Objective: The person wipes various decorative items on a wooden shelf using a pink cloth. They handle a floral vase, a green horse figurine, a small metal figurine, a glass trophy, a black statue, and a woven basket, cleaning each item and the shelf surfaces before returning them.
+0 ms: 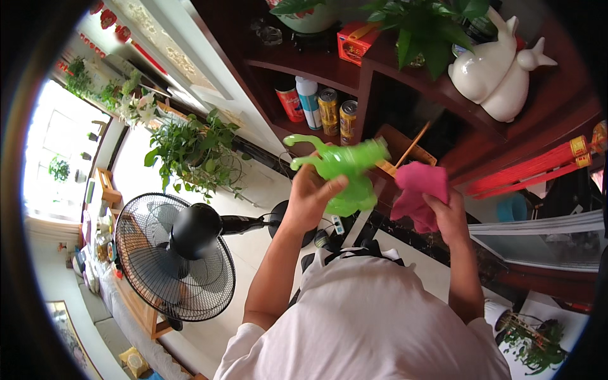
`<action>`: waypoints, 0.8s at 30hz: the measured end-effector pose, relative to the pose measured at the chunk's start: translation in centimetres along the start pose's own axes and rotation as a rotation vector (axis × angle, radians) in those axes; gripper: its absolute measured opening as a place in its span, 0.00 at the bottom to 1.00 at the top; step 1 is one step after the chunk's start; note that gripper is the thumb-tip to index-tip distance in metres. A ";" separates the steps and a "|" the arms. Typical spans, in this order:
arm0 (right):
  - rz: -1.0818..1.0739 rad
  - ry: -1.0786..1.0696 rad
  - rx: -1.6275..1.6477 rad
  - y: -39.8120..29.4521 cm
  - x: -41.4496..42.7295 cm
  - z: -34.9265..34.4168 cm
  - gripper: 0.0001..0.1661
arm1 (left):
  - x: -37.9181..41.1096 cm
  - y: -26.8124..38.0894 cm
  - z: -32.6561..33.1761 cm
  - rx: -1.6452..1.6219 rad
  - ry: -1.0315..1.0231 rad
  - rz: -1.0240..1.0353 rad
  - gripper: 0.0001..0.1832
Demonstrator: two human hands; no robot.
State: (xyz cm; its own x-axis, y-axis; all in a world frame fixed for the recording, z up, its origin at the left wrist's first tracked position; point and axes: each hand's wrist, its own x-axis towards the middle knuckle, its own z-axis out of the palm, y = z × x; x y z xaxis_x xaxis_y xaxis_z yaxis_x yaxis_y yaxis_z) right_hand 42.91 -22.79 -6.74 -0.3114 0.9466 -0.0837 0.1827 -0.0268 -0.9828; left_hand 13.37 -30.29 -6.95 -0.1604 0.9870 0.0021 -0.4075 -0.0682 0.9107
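Note:
My left hand (310, 194) grips a glossy bright green figurine (349, 164), blurred in part, with two curved prongs at its left end; its exact kind I cannot tell. In my right hand (446, 211) is a crumpled pink cloth (420, 192), held just right of the figurine and apart from it. Both are in front of a dark red wooden shelf unit (304, 71). On a shelf beyond the figurine stand a gold drink can (328, 111), another like it, a white and blue spray can (308, 102) and a red can (290, 105).
A white ceramic figure (503, 76), a leafy plant (422, 35) and a red box (355, 43) are on the unit. A brown tray (411, 147) holds a thin stick. To the left are a black standing fan (175, 256) and a potted plant (194, 152). Red tassels (532, 166) hang right.

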 end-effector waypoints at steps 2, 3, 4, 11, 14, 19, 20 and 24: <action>-0.146 0.197 0.003 0.0 -1.2 0.6 0.18 | 0.9 0.8 0.2 -0.169 0.153 -0.054 0.22; -0.240 0.336 0.010 0.2 -1.9 1.8 0.16 | 1.1 0.7 0.4 -0.194 0.201 -0.064 0.21; -0.281 0.311 0.004 0.2 -2.9 2.8 0.16 | 1.1 0.5 0.3 -0.219 0.252 -0.073 0.20; -1.046 -0.185 -0.589 -1.7 -1.8 8.8 0.24 | 0.8 -1.9 1.5 -0.101 0.413 -0.033 0.19; -1.181 -0.212 -0.647 1.1 0.3 6.8 0.25 | 0.3 -0.5 1.8 -0.043 0.498 -0.099 0.24; -0.395 0.079 -0.181 2.6 -0.4 4.8 0.20 | -0.1 -0.8 0.7 -0.066 0.537 -0.067 0.22; -0.481 0.197 -0.172 2.6 -0.1 5.0 0.20 | -0.1 -0.9 0.8 -0.065 0.562 -0.069 0.24; -0.951 0.011 -0.383 0.0 -0.9 7.4 0.19 | 0.4 -1.8 1.0 -0.025 0.514 -0.042 0.22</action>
State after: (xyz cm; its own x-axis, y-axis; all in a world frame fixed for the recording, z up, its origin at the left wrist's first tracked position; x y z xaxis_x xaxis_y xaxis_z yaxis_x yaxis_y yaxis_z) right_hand 36.30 -26.05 -7.90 -0.4749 0.5252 0.7061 0.1509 0.8391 -0.5226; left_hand 14.98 -29.64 -8.18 -0.5622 0.7903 -0.2437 -0.4435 -0.0394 0.8954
